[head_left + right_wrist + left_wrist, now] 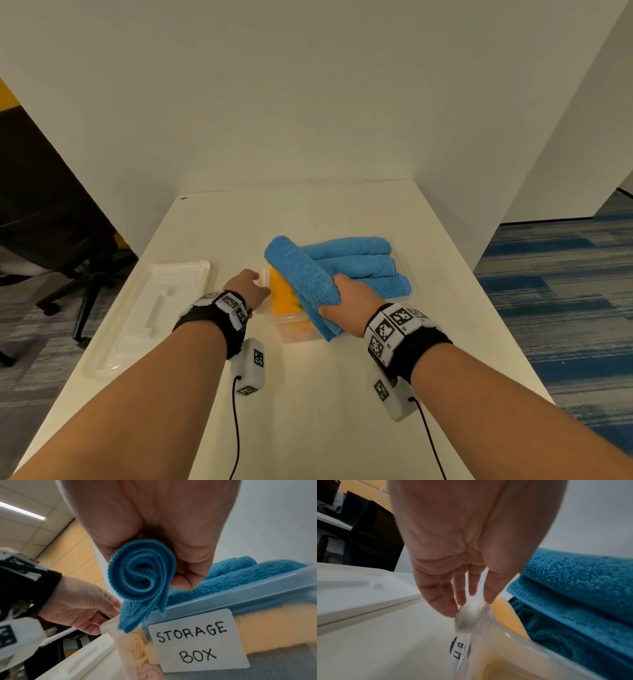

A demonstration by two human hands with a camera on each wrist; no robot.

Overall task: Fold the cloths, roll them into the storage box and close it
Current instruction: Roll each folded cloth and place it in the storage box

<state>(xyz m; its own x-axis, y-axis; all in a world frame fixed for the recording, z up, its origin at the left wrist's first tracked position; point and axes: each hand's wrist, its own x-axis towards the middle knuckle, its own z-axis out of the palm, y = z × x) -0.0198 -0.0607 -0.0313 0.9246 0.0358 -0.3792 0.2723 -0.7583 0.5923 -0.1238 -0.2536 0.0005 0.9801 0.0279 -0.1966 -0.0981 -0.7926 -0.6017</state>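
White table (pixel 308 428) against a plain white wall (pixel 308 102); black office chair (pixel 68 246) on the floor at left; blue striped carpet (pixel 565 291) at right.

Both bare forearms reach forward, each wrist wrapped in a black band with marker tags. The left hand (pixel 247 287) pinches a clear rim between thumb and fingertips (pixel 448 609). The right hand (pixel 352 301) is curled tight around a roll, knuckles up.
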